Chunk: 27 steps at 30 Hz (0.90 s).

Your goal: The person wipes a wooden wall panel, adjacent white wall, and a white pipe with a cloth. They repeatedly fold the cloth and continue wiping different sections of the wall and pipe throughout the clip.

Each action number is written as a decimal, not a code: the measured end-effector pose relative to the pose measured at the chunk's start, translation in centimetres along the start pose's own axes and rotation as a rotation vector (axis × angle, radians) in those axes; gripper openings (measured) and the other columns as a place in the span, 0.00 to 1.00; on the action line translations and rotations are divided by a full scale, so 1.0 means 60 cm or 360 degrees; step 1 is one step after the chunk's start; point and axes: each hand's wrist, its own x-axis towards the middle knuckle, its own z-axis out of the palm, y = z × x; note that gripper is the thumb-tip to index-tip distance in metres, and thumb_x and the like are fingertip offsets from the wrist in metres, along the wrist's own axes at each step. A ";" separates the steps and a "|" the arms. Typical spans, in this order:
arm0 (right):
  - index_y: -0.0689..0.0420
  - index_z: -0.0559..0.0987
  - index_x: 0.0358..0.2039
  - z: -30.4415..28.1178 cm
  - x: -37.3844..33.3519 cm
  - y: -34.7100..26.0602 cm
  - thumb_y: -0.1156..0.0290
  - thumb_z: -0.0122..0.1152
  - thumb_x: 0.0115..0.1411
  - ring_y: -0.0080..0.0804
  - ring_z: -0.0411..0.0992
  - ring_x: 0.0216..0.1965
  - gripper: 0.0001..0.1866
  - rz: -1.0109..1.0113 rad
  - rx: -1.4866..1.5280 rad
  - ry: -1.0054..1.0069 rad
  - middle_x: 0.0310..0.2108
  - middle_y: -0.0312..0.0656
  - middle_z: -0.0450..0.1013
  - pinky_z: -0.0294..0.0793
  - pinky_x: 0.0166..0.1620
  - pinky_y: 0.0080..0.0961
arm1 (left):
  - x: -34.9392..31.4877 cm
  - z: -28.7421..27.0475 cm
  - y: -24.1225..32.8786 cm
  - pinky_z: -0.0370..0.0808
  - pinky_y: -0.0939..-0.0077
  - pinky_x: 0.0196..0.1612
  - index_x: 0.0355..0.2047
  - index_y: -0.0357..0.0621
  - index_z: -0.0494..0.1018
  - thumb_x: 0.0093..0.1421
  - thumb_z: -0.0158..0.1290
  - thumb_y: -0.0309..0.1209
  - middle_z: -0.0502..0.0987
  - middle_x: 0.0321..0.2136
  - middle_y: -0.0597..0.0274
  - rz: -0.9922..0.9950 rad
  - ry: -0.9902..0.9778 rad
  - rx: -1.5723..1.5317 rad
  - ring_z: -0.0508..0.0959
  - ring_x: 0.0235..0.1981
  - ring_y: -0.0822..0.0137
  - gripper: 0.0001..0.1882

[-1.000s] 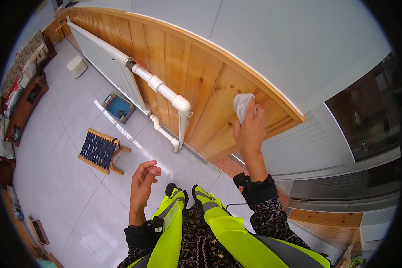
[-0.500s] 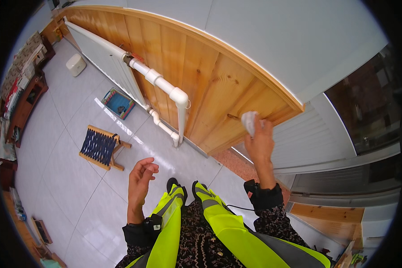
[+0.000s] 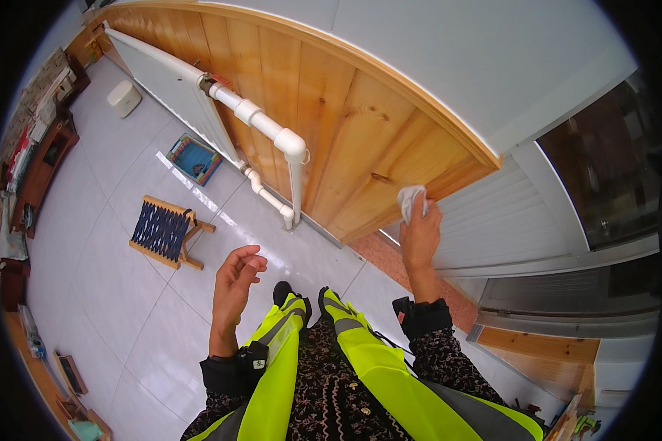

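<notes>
At the far left, a long red-brown piece of wooden furniture (image 3: 43, 180) is standing on the pale, shiny tiled floor (image 3: 81, 264), and a white rounded box (image 3: 124, 100) is sitting to its right. Next, a folding stool of light wood with a dark blue woven seat (image 3: 160, 231) is standing, and beyond it a blue rectangular tray (image 3: 193, 159) is lying near a long white radiator (image 3: 168, 92). The person's left hand (image 3: 235, 285) is hanging in the air; its fingers are bending toward the thumb, so this grip is looking narrow and empty. A thick white pipe (image 3: 268, 128) is running before a honey-coloured wooden wall panel (image 3: 353, 143). The right hand (image 3: 421, 237) is holding a crumpled white cloth (image 3: 410, 202) at its fingertips. The cloth is overlapping the panel's lower right part in view; whether it is touching, one cannot tell.
</notes>
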 end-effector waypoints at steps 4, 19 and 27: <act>0.56 0.66 0.53 0.018 -0.035 0.024 0.78 0.54 0.45 0.51 0.63 0.43 0.30 0.0216 0.0460 -0.0540 0.41 0.52 0.63 0.66 0.45 0.39 | -0.010 -0.005 0.000 0.66 0.81 0.37 0.45 0.40 0.67 0.59 0.45 0.31 0.74 0.32 0.65 -0.0002 0.0046 -0.0005 0.71 0.36 0.74 0.14; 0.51 0.72 0.47 -0.081 0.075 -0.034 0.82 0.57 0.44 0.44 0.61 0.46 0.26 -0.0340 -0.0103 0.0670 0.46 0.45 0.61 0.64 0.48 0.34 | -0.011 0.014 0.000 0.66 0.81 0.37 0.45 0.39 0.67 0.59 0.46 0.31 0.74 0.33 0.65 -0.0021 -0.0009 0.0048 0.71 0.35 0.74 0.15; 0.54 0.74 0.42 0.054 -0.021 0.027 0.80 0.55 0.42 0.43 0.65 0.45 0.22 -0.0406 0.0135 -0.0129 0.43 0.43 0.66 0.66 0.44 0.34 | -0.020 0.009 0.006 0.66 0.81 0.37 0.44 0.40 0.67 0.59 0.45 0.30 0.74 0.32 0.65 -0.0028 0.0096 0.0075 0.72 0.35 0.74 0.14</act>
